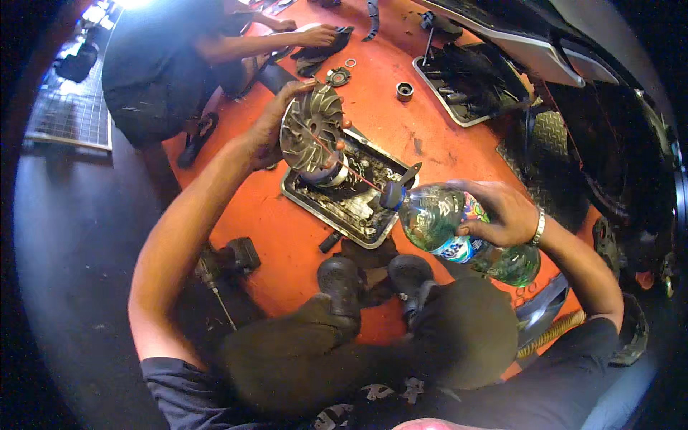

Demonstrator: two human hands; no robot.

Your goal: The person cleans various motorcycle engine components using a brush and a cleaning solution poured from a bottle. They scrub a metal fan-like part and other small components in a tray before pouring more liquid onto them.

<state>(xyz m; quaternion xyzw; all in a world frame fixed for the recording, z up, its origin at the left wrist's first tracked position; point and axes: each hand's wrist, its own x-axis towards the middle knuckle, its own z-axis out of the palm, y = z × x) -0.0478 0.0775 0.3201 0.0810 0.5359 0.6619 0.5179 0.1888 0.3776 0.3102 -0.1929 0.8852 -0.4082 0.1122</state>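
My left hand [272,127] grips the rim of a round metal finned pulley face [315,122], tilted above a shallow tray [304,202] on the floor. My right hand [503,209] is wrapped around a clear green plastic bottle [430,215], held on its side with its dark blue cap pointing at the pulley. A thin reddish line, either a tube or a stream, runs from the cap to the pulley. Below the pulley, a cylindrical part [331,174] stands in the tray amid dark, dirty residue. My left fingertips are partly hidden behind the pulley.
A co-worker [165,72] crouches at the far left, handling a dark cloth [322,54]. A socket [404,92], a ring [350,62] and a second tray [453,115] of tools lie on the orange floor. A power drill [228,264] lies by my left knee.
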